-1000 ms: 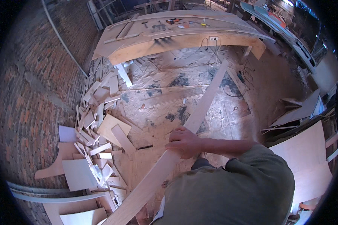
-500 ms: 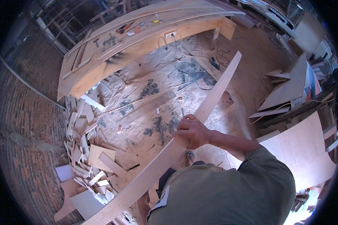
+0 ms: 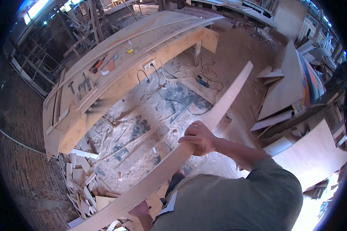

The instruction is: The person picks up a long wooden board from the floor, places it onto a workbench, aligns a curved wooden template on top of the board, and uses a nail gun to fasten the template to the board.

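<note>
A long, pale wooden board [image 3: 154,173] slants across the view, from the lower left up to a narrow end at the upper right. My right hand [image 3: 198,138] is closed around it near the middle, with the thumb and fingers over its upper edge. Lower down, part of my left hand [image 3: 140,210] shows against the board's near side. Its fingers are hidden behind the wood, so its grip cannot be made out. The board is held off the floor.
Ahead stands a wooden workbench [image 3: 115,88] bearing a hammer [image 3: 71,87], an orange-handled tool [image 3: 97,65] and a yellow item [image 3: 130,50]. Offcuts [image 3: 79,181] heap beside the brick wall [image 3: 19,169]. Cables and a power tool [image 3: 202,81] lie on the dusty floor; panels [image 3: 283,84] lean at right.
The view has turned, bringing more of the workbench and background into sight. My right hand keeps its hold on the board, whose narrow end sits slightly farther right and lower in the picture.
</note>
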### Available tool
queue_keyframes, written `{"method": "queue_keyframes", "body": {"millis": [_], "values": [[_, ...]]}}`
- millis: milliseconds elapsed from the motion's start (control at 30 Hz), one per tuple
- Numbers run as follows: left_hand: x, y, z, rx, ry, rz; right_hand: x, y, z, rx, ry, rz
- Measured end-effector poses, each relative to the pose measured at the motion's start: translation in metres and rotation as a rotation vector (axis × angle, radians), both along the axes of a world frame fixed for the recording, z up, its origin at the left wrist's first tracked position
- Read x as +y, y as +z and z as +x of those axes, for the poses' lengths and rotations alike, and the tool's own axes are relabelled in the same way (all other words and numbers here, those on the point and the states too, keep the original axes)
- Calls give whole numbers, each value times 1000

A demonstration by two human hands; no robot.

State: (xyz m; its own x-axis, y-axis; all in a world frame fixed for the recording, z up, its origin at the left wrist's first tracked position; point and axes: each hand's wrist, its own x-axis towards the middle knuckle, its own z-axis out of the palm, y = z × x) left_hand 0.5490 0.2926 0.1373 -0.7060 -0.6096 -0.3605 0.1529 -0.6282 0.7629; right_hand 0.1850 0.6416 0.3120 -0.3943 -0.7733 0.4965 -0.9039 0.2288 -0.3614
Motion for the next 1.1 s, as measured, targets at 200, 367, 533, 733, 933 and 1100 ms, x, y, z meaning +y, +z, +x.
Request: {"method": "queue_keyframes", "body": {"millis": [200,367,533,733,933,1100], "values": [[-103,-22,-104,12,11,-275,-12,12,-104,-32,-71,69],[-168,-5,-215,724,21,110,-12,6,-188,-11,-183,111],[-164,50,-350,736,151,108,-2,-6,-295,-20,-190,121],[-117,80,-512,445,400,52,23,-28,-484,46,-164,222],[-85,81,-616,278,364,-5,22,-12,-649,53,-86,298],[-110,59,-675,133,363,-158,-11,-14,-769,78,-152,321]]}}
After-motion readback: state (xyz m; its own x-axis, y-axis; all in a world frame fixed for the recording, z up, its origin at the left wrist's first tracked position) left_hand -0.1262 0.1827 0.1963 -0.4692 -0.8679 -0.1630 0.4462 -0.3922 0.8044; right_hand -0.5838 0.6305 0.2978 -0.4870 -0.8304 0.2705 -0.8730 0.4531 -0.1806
